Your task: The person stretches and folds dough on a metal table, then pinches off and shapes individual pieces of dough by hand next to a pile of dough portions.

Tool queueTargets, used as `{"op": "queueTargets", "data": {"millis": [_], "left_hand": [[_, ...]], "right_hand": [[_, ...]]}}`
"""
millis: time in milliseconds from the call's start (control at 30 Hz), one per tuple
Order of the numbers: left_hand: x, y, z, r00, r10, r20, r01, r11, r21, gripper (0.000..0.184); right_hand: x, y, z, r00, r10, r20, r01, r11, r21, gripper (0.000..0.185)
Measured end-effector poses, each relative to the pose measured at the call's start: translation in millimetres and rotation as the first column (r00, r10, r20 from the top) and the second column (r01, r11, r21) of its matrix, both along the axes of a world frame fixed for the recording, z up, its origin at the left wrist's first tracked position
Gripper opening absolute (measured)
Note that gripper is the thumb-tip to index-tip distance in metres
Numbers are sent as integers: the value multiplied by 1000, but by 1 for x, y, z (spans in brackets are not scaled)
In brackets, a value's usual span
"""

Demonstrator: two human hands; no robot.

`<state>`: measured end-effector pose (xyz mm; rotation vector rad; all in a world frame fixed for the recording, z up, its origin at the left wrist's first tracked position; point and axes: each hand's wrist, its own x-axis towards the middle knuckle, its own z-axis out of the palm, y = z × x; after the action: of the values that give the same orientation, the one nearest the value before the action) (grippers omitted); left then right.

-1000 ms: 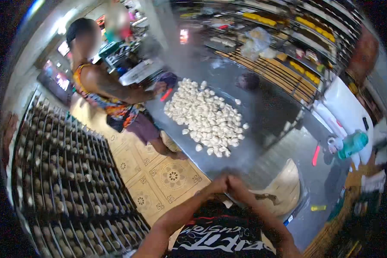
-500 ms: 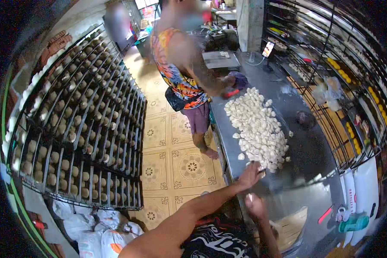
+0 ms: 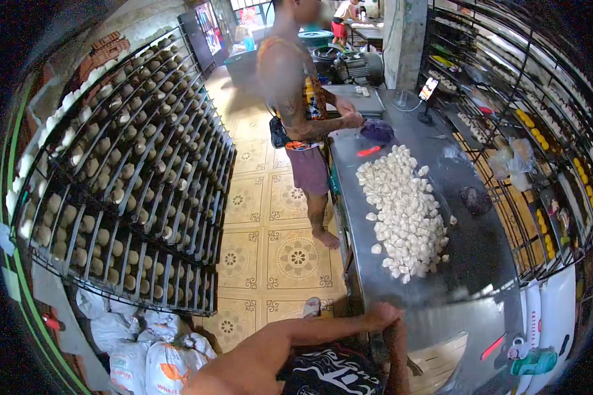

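on the metal table (image 3: 471,253), the heap of pale dough pieces (image 3: 405,214) lies beyond our hands. we seem to be shaping dough; the next move probably calls for light, even finger pressure. our left hand (image 3: 379,313) and right hand (image 3: 396,318) meet, elbows bent; we cannot tell their grip.

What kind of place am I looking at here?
Probably a small bakery: pale dough pieces heap the metal table, round dough balls line the tall rack, and one sack reads "Wheat".
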<state>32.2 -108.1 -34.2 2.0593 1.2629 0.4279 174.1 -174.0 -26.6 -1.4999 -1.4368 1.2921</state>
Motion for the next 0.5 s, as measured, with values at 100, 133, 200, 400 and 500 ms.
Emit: {"op": "queueTargets", "data": {"millis": [100, 133, 200, 400, 500], "left_hand": [[3, 45, 5, 974, 51, -222, -85, 985, -148, 64], [1, 52, 6, 973, 52, -223, -88, 984, -152, 64], [2, 68, 8, 969, 205, 136, -235, 935, 264, 48], [-17, 57, 31, 912, 21, 410, -268, 786, 556, 19], [14, 17, -11, 928, -13, 373, -104, 951, 292, 21]], "right_hand": [[3, 23, 7, 960, 109, 259, -71, 986, -152, 38], [-1, 23, 10, 960, 112, 257, -73, 985, -157, 38], [-6, 26, 17, 941, 62, 333, -68, 998, 6, 38], [-10, 23, 11, 933, -57, 354, -35, 968, 249, 33], [10, 10, -8, 932, -87, 352, -28, 950, 311, 29]]}}
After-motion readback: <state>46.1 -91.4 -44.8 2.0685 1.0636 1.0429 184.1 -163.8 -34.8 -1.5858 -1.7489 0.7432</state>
